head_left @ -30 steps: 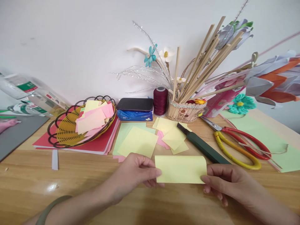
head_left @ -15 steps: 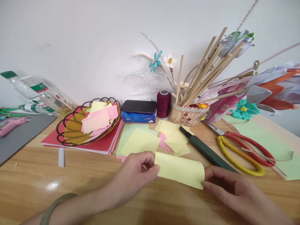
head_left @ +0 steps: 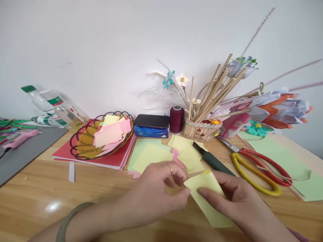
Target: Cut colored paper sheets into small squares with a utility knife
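A folded piece of pale yellow paper [head_left: 208, 195] is held above the wooden table, tilted down to the right. My right hand [head_left: 234, 198] grips its right side, thumb on the front face and fingers behind. With thumb and index finger, my left hand [head_left: 161, 188] pinches the paper's upper left corner; a ring is on one of its fingers. Behind the hands lie yellow sheets [head_left: 153, 156], and a dark green cutter [head_left: 214, 162] rests to their right.
A woven basket [head_left: 85, 143] of paper pieces sits on red sheets at the left. Farther back stand a maroon thread spool [head_left: 176, 119] and a holder [head_left: 199, 131] with wooden sticks. Red and yellow scissors [head_left: 254, 168] lie at the right, near paper flowers [head_left: 280, 107].
The paper has turned from lying nearly level between both hands to a steep slant. My right hand has moved left and its thumb now lies across the paper. The camera view has shifted.
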`<state>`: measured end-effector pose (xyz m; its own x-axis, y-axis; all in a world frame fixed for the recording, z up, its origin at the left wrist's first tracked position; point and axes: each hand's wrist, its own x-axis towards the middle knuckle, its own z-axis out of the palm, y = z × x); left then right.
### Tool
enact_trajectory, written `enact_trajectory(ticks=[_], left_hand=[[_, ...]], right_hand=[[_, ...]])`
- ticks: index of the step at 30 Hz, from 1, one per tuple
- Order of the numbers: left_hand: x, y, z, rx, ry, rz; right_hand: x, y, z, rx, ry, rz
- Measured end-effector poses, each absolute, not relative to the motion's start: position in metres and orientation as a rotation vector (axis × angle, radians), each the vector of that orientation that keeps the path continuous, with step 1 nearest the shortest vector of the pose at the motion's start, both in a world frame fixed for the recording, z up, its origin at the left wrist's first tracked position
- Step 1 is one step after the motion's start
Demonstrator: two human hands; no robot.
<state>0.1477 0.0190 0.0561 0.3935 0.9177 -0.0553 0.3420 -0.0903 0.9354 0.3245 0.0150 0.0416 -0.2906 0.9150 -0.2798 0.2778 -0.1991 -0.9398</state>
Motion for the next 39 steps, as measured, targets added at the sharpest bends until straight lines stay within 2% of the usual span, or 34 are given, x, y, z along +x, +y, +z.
enact_trajectory(ticks=[3, 7, 12, 16, 20, 24, 27, 31, 36, 39], left_hand=[[0.149, 0.023, 0.047, 1.270, 1.061, 0.778], [0.152, 0.025, 0.039, 1.165, 1.015, 0.864], [0.154, 0.019, 0.045, 1.266, 1.062, 0.841], [0.153, 0.014, 0.049, 1.545, 1.100, 0.851], [0.147, 0.014, 0.045, 2.063, 1.039, 0.925], [0.140, 0.015, 0.029, 2.823, 0.828, 1.031], [0.138, 0.015, 0.012, 3.150, 0.644, 0.869], [0.133, 0.023, -0.001, 3.066, 0.641, 0.450], [0.128, 0.043, 0.004, 2.791, 0.735, 0.477], [0.127, 0.049, 0.006, 2.722, 0.775, 0.373]], right_hand=[[0.325, 0.013, 0.038, -1.426, -1.265, 1.621], [0.322, 0.012, 0.030, -1.340, -1.280, 1.620], [0.320, 0.011, 0.031, -1.320, -1.535, 1.347], [0.325, 0.013, 0.039, -1.257, -1.690, 1.183], [0.341, 0.019, 0.038, -0.966, -1.858, 1.016], [0.362, 0.023, 0.025, -0.721, -2.260, 0.532], [0.373, 0.023, 0.010, -0.640, -2.504, 0.291], [0.373, 0.026, 0.000, -0.664, -2.631, 0.344], [0.373, 0.032, -0.002, -0.715, -2.666, 0.464], [0.376, 0.033, -0.003, -0.725, -2.671, 0.482]])
